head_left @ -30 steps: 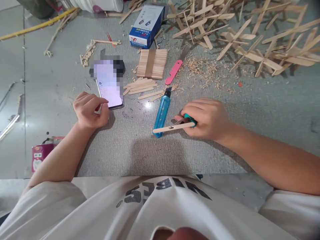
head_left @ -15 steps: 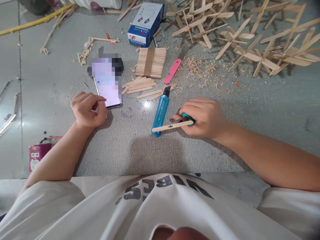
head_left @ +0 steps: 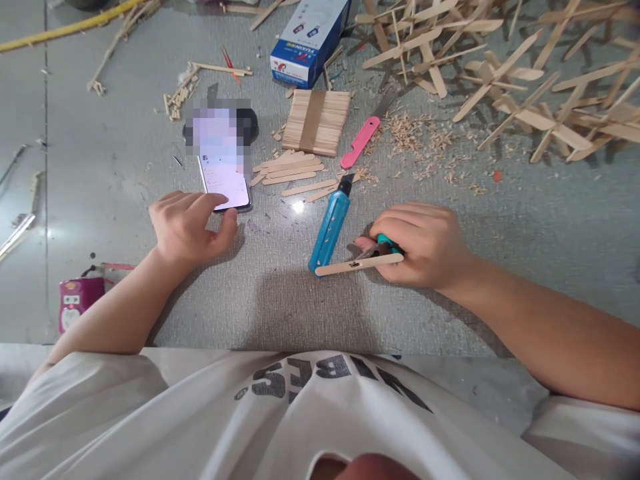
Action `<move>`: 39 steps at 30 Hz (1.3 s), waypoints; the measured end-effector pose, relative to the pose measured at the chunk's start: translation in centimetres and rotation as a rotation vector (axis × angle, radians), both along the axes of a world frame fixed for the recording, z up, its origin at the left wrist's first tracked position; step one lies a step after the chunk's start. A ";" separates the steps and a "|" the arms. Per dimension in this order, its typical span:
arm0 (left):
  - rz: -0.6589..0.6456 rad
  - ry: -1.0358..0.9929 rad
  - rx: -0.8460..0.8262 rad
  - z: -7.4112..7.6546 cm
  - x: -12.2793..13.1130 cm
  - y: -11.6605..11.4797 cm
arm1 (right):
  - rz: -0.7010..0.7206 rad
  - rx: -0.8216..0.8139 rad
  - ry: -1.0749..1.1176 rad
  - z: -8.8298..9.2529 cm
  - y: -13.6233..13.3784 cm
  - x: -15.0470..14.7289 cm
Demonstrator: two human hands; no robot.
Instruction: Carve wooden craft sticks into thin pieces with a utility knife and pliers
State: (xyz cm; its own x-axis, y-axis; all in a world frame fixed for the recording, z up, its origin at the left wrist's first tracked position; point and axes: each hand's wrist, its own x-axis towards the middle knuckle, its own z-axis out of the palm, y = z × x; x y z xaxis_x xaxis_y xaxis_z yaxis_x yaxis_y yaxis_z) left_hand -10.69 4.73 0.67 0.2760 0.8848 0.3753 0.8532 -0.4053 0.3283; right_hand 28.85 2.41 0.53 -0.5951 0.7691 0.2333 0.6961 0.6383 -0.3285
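My left hand point(head_left: 193, 227) is open over the lower end of a lit phone point(head_left: 225, 177), its index fingertip at the screen and its thumb stretched apart at the phone's lower edge. My right hand point(head_left: 417, 243) is closed around a green-handled tool point(head_left: 389, 241) with a dark metal end. The same hand holds a wooden craft stick point(head_left: 337, 268) with a small dark slot near its middle. Under the stick's free end lies a blue utility knife point(head_left: 330, 230), blade pointing away from me. How the fingers grip the tool is partly hidden.
Beyond the knife lie loose craft sticks point(head_left: 293, 167), a banded stick bundle point(head_left: 330, 123) and a pink-handled knife point(head_left: 361, 141). Wood shavings point(head_left: 415, 137) spread beside it. Crossed-stick pieces point(head_left: 500, 80) fill the far right. A blue-white box point(head_left: 305, 50) and a purple device point(head_left: 80, 300) are also here.
My left thumb has spread away from the index finger, which stays at the phone screen. My right hand keeps its hold on the stick and tool. The whole view has shifted slightly.
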 end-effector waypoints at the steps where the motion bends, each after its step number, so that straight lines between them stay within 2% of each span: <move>1: 0.009 -0.017 0.030 -0.1 -0.2 0.2 | 0.000 0.011 0.007 0.0 0.0 0.0; 6: 0.032 -0.106 0.175 -0.9 -0.9 1.1 | 0.066 0.078 0.043 -0.3 0.1 0.3; 13: 0.014 -0.195 0.222 -1.2 -1.1 1.4 | 0.112 0.208 0.078 -0.2 0.1 -0.1; 22: -0.182 -0.163 0.243 -1.2 -0.6 1.9 | 0.102 0.188 0.056 -0.4 0.1 0.2; 29: -0.355 -0.035 0.264 -1.2 -1.0 2.1 | 0.106 0.204 0.050 -0.6 0.0 0.2; 35: -0.328 -0.084 0.301 -0.5 -0.4 1.8 | 0.100 0.232 0.037 -0.3 0.0 0.1; 39: -0.372 -0.114 0.388 -0.5 -0.2 1.5 | 0.091 0.183 0.003 -0.3 -0.1 0.2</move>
State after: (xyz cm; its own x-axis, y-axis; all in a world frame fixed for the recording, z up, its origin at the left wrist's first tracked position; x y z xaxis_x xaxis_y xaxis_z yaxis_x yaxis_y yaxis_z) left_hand -10.87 6.20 0.19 0.4821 0.5261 0.7006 0.5969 -0.7825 0.1768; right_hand 29.01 2.34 0.21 -0.6595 0.6563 0.3666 0.6316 0.7482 -0.2033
